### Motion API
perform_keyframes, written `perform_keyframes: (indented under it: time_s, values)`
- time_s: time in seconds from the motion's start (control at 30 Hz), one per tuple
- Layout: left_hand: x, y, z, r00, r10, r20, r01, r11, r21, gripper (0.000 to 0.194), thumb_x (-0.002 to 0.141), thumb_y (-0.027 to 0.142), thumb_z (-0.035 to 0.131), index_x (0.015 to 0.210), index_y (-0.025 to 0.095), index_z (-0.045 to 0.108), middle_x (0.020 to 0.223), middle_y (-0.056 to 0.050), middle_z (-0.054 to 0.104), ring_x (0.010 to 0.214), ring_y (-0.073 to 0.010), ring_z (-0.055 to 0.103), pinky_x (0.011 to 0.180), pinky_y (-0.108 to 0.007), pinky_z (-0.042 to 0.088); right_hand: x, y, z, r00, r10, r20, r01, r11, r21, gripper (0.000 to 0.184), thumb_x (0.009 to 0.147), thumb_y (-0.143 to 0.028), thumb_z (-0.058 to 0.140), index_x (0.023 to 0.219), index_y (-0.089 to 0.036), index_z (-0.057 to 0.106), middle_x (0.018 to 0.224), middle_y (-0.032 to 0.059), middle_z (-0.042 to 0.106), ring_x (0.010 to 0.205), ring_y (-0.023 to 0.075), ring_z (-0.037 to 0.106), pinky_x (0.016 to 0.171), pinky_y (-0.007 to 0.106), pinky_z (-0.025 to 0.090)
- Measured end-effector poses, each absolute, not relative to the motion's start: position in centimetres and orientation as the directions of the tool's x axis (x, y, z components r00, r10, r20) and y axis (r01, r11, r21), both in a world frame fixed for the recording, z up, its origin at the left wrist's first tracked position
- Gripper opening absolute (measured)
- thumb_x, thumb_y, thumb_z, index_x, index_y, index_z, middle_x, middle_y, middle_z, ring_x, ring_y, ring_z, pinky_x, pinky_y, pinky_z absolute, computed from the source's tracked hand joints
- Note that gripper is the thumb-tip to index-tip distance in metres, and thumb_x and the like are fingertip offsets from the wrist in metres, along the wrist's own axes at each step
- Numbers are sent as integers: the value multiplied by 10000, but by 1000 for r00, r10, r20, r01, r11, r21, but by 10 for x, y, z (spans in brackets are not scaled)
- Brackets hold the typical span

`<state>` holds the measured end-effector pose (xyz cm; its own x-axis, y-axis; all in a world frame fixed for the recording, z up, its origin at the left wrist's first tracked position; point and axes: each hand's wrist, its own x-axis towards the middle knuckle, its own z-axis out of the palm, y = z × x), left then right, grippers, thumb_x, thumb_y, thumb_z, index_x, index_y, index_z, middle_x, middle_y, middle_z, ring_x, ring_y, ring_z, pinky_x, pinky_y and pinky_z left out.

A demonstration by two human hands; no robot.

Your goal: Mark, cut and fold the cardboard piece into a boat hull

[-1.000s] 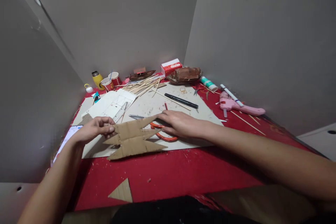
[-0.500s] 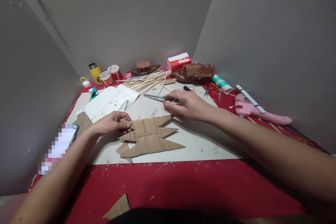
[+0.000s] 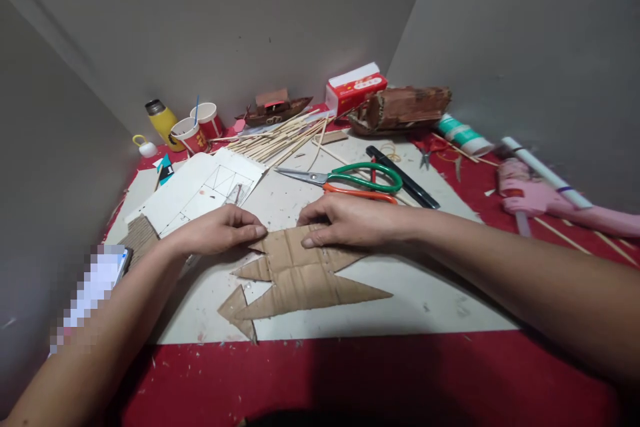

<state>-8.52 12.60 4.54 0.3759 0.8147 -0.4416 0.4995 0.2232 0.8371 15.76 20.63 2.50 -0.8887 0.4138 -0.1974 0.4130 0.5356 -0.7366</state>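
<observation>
A flat piece of brown cardboard [image 3: 300, 280] with pointed tabs on its left and right sides lies before me over a pale board. My left hand [image 3: 227, 230] pinches its upper left corner between thumb and fingers. On the upper right part, my right hand [image 3: 340, 221] grips the far edge, thumb on top and fingers behind. Just beyond my right hand rest the scissors [image 3: 320, 178], with one green and one orange handle, blades toward the left. Under the cardboard's lower left tab sits a small cardboard scrap [image 3: 235, 307].
A drawing sheet [image 3: 210, 187] and a phone [image 3: 95, 293] are on the left. Thin wooden sticks [image 3: 280, 137], two paper cups [image 3: 190, 137] and a yellow bottle [image 3: 164, 125] stand behind. Model boats [image 3: 405, 110], a black cutter [image 3: 403, 177] and a pink glue gun [image 3: 545, 197] occupy the right.
My right hand has let go of the scissors, which now lie on the board, and has come down onto the cardboard's far edge. My left hand still holds the left corner. The view has shifted.
</observation>
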Motion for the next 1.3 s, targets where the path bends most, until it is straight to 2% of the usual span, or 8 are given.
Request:
perform_keyframes:
  time_s: [0.13, 0.27, 0.33, 0.5, 0.6, 1.03, 1.3]
  values:
    - [-85, 136, 50, 416, 777, -473, 566, 185, 803, 452, 908, 529, 544, 719, 134, 656, 555, 41, 399, 494, -81, 275, 458, -219, 232, 157, 203, 31, -878, 415, -239, 444, 520, -730, 210, 840, -337, 603, 844, -149, 698, 749, 24, 663, 688, 170, 575, 588, 252, 386]
    - [-83, 140, 46, 426, 741, -519, 576, 220, 787, 369, 841, 470, 664, 911, 109, 697, 682, 17, 540, 577, -87, 400, 530, -213, 296, 156, 201, 33, -859, 433, -274, 486, 521, -702, 209, 852, -327, 615, 849, -137, 702, 729, 20, 651, 671, 158, 557, 586, 243, 376]
    - [-80, 139, 41, 415, 738, -532, 597, 221, 771, 356, 797, 433, 717, 946, 110, 699, 743, 3, 585, 627, -100, 452, 570, -220, 325, 155, 201, 33, -854, 439, -278, 495, 526, -691, 198, 849, -318, 632, 860, -135, 709, 747, 25, 665, 692, 163, 572, 593, 241, 379]
    - [-71, 137, 37, 436, 767, -471, 607, 135, 783, 270, 822, 388, 689, 797, 130, 614, 652, 48, 486, 594, -87, 390, 537, -217, 288, 154, 202, 35, -847, 454, -276, 512, 559, -652, 192, 853, -314, 653, 913, -145, 723, 813, 41, 706, 748, 180, 605, 611, 245, 382]
    - [-68, 135, 39, 469, 760, -451, 607, 94, 789, 259, 856, 376, 653, 776, 148, 560, 635, 63, 443, 579, -80, 364, 522, -210, 280, 153, 201, 38, -843, 460, -280, 527, 597, -605, 172, 856, -295, 662, 916, -146, 724, 808, 44, 698, 733, 172, 589, 612, 246, 372]
    - [-63, 136, 41, 472, 772, -426, 702, -37, 712, 208, 877, 316, 601, 753, 180, 505, 605, 76, 410, 554, -87, 382, 522, -222, 279, 150, 195, 39, -848, 451, -280, 530, 701, -476, 163, 897, -301, 645, 898, -149, 706, 840, 66, 691, 720, 174, 562, 608, 256, 343]
    - [-61, 135, 43, 480, 791, -379, 779, -185, 599, 185, 878, 295, 570, 746, 194, 490, 636, 62, 453, 597, -109, 417, 548, -246, 293, 151, 194, 37, -863, 444, -240, 504, 732, -458, 140, 901, -274, 632, 866, -147, 678, 826, 70, 673, 744, 185, 562, 631, 263, 349]
